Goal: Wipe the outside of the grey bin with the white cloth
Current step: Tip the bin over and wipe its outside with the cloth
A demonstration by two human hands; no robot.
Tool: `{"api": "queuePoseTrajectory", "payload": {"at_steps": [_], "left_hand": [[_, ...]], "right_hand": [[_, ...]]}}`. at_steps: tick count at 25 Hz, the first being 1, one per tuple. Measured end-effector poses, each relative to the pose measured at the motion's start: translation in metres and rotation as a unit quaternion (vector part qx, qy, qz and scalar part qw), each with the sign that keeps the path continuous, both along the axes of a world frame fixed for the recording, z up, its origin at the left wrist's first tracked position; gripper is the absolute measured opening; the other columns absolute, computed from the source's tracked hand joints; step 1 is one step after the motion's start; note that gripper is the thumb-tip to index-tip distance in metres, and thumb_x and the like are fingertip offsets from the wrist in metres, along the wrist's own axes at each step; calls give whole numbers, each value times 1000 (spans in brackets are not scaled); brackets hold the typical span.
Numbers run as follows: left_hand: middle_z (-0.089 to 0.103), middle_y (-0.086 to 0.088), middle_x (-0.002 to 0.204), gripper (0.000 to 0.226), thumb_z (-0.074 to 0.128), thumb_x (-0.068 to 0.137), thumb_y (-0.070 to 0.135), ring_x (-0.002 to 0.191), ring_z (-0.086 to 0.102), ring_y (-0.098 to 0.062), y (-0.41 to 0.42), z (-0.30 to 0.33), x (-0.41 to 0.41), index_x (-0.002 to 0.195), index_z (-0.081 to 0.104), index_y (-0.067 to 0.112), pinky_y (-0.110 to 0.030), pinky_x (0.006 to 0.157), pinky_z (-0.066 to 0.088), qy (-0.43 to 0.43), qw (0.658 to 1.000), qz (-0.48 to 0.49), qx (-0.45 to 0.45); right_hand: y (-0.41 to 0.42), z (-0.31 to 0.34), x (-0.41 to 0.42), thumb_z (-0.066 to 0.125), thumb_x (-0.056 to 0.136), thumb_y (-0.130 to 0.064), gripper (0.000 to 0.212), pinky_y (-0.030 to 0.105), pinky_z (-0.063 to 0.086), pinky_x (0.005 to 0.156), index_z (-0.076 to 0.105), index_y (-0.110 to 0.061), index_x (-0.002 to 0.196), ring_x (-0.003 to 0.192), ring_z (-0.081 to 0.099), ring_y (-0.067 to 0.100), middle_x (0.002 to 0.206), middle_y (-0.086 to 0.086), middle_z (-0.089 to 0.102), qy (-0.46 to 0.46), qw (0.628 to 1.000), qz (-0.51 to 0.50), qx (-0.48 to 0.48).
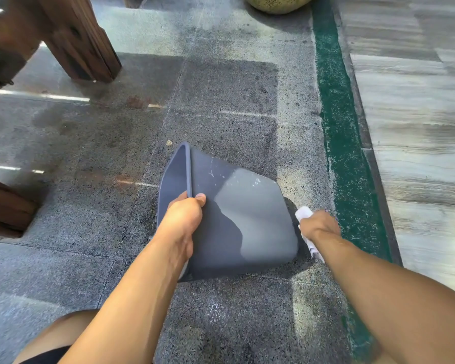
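Observation:
The grey bin (247,206) lies tipped on its side on the stone floor, its open mouth facing left and its base toward the right. My left hand (181,219) grips the bin's rim, thumb on the outer wall. My right hand (318,224) holds the crumpled white cloth (304,214) against the bin's right end, near its base. Part of the cloth hangs below my wrist. White specks mark the bin's upper side.
Dark wooden furniture legs (84,48) stand at the upper left, another wooden piece (5,208) at the left edge. A green strip (344,153) runs along the right, with pale striped flooring (418,127) beyond. A round stone pot (276,3) sits at the top. My knee (63,337) is at the bottom left.

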State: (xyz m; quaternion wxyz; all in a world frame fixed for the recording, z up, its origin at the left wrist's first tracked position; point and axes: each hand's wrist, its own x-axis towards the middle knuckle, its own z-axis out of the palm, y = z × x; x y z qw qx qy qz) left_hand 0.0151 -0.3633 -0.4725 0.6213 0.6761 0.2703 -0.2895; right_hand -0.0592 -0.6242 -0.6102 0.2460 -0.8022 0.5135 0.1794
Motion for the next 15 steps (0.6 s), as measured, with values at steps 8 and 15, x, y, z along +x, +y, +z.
{"api": "queuePoseTrajectory", "payload": {"at_steps": [8, 15], "left_hand": [[74, -11, 70, 14, 61, 82, 15, 59, 66, -28, 2, 7, 5, 90, 71, 11, -32, 63, 55, 35, 998, -57, 16], [77, -4, 103, 45, 58, 91, 60, 91, 75, -25, 0, -1, 7, 107, 71, 21, -36, 83, 58, -9, 994, -96, 51]], "right_hand": [[10, 75, 52, 60, 88, -37, 30, 24, 38, 52, 66, -13, 106, 73, 64, 24, 93, 7, 71, -269, 961, -64, 16], [20, 137, 64, 63, 82, -25, 22, 39, 60, 65, 65, -23, 104, 79, 71, 19, 94, -3, 73, -467, 868, -142, 89]]}}
